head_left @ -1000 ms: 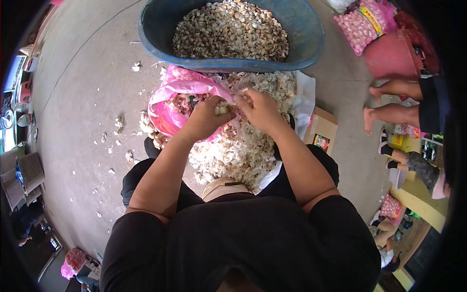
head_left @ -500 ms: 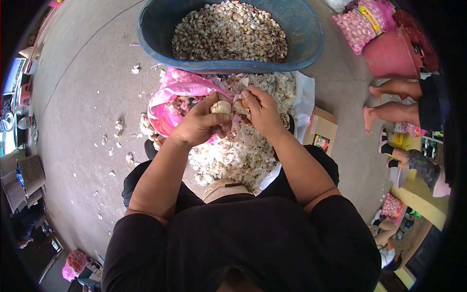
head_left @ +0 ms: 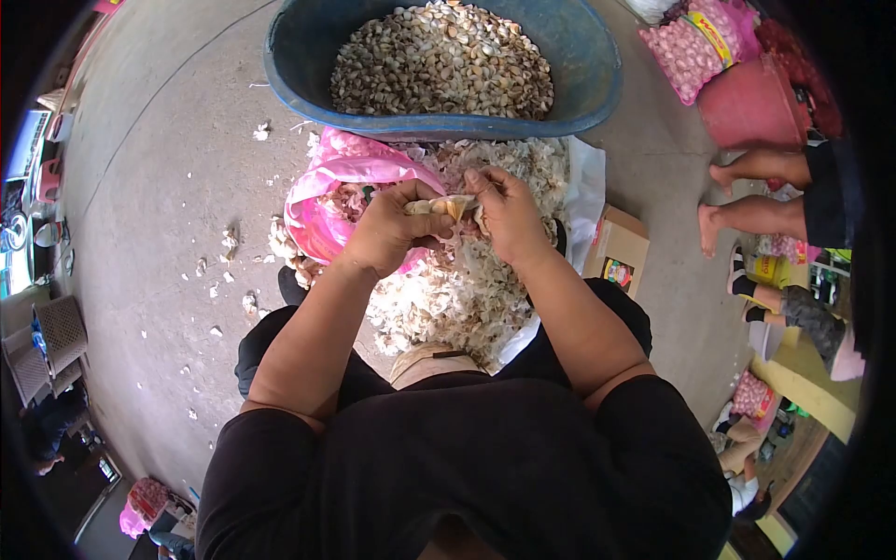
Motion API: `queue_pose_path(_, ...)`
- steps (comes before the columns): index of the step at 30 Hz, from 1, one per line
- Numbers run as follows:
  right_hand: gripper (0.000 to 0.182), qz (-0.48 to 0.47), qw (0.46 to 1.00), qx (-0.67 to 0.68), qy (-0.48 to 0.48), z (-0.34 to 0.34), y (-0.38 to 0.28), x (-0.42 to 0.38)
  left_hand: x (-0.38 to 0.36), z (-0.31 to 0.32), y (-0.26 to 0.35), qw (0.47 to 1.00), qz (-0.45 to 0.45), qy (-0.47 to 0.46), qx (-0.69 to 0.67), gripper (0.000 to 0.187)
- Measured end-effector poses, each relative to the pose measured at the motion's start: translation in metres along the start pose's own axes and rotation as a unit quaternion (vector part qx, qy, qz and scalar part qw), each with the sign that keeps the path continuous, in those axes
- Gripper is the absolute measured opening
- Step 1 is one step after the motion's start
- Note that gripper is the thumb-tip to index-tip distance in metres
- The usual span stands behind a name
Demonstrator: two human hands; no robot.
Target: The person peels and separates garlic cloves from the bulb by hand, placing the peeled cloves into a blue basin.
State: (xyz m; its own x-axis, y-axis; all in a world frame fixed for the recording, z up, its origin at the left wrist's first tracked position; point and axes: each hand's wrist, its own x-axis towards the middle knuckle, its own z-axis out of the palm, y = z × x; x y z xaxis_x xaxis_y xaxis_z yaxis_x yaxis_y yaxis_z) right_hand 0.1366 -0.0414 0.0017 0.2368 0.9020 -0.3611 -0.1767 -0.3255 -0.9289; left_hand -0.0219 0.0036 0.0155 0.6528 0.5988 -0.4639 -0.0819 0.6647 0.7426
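My left hand [head_left: 392, 227] is closed round a partly broken garlic bulb [head_left: 441, 207] with papery skin. Fingers of my right hand [head_left: 509, 219] pinch at the bulb's right side, on skin or a clove. Just left of and below my left hand lies an open pink bag [head_left: 308, 201] with reddish skins inside. Under both hands spreads a heap of pale garlic skins [head_left: 448, 303] on a white sheet [head_left: 583, 182]. Beyond them stands a blue tub [head_left: 373, 121] holding many loose cloves [head_left: 443, 61].
A cardboard box [head_left: 621, 245] sits right of the heap. Farther right are a pink mesh bag of garlic [head_left: 686, 56], a red tub [head_left: 751, 105] and other people's bare legs [head_left: 761, 168]. Skin scraps [head_left: 229, 245] dot the floor at left. Plastic chairs [head_left: 56, 341] stand far left.
The bulb, rounder and whole-looking before, now shows exposed, parted cloves between my hands. My fingers have shifted around it, and my left hand has turned slightly.
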Motion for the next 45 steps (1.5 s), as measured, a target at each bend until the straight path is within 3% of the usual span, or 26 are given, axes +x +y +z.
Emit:
queue_pose_path(3, 0.029, 0.018, 0.999, -0.031, -0.019, -0.003, -0.014, -0.005, 0.002, -0.001, 0.003, 0.999, -0.021, 0.044, 0.019, 0.021)
queue_pose_path(4, 0.029, -0.102, 0.987, -0.124, 0.005, -0.003, -0.006, -0.001, 0.002, -0.001, 0.003, 0.998, -0.017, 0.05, 0.032, 0.021)
queue_pose_path(6, 0.03, -0.333, 0.893, -0.299, 0.053, 0.001, 0.009, 0.008, 0.002, -0.001, 0.003, 0.996, -0.01, 0.062, 0.06, 0.021)
queue_pose_path(9, 0.025, -0.236, 0.933, -0.267, -0.042, 0.001, -0.003, -0.001, 0.004, 0.0, 0.0, 0.99, 0.031, 0.085, 0.112, 0.022)
queue_pose_path(12, 0.02, -0.076, 0.969, -0.212, -0.105, 0.005, -0.008, -0.008, 0.005, 0.002, -0.003, 0.986, 0.047, 0.075, 0.144, 0.021)
queue_pose_path(15, 0.016, -0.144, 0.974, -0.139, -0.104, 0.006, -0.007, -0.012, 0.001, 0.004, -0.008, 0.996, 0.072, 0.047, -0.018, 0.019)
queue_pose_path(18, 0.015, -0.082, 0.994, -0.011, -0.073, 0.002, -0.007, -0.009, 0.002, 0.006, -0.009, 0.991, 0.056, 0.04, -0.118, 0.018)
queue_pose_path(21, 0.015, -0.024, 0.996, 0.005, -0.081, 0.0, -0.023, -0.01, 0.0, 0.005, 0.001, 0.99, 0.022, 0.035, -0.132, 0.019)
queue_pose_path(24, 0.016, -0.103, 0.988, -0.027, -0.115, -0.003, -0.021, -0.005, 0.001, 0.002, 0.006, 0.999, 0.012, 0.043, -0.011, 0.02)
queue_pose_path(27, 0.017, -0.145, 0.956, -0.228, -0.111, -0.002, -0.009, -0.006, 0.001, 0.004, 0.007, 0.986, 0.029, 0.033, 0.163, 0.022)
queue_pose_path(30, 0.017, -0.005, 0.992, -0.089, -0.087, -0.004, -0.011, -0.005, 0.003, 0.001, -0.001, 0.97, 0.131, 0.015, 0.203, 0.024)
queue_pose_path(33, 0.017, 0.048, 0.997, 0.054, -0.015, -0.007, -0.001, 0.0, -0.001, 0.008, 0.005, 0.989, 0.119, 0.014, 0.085, 0.023)
queue_pose_path(36, 0.02, 0.004, 0.997, -0.082, -0.011, -0.014, -0.009, 0.002, -0.002, 0.003, 0.01, 0.997, 0.065, -0.027, 0.038, 0.02)
queue_pose_path(39, 0.022, -0.027, 0.987, -0.159, -0.015, -0.02, -0.003, 0.007, 0.003, -0.003, 0.002, 0.999, 0.024, 0.035, -0.015, 0.017)
queue_pose_path(42, 0.022, -0.133, 0.91, -0.393, -0.02, -0.022, -0.015, 0.002, 0.006, -0.003, 0.0, 0.998, 0.017, 0.062, -0.02, 0.016)
queue_pose_path(45, 0.022, 0.013, 0.978, -0.199, -0.056, -0.024, -0.008, 0.008, 0.008, -0.004, -0.001, 0.997, -0.005, 0.08, -0.022, 0.016)
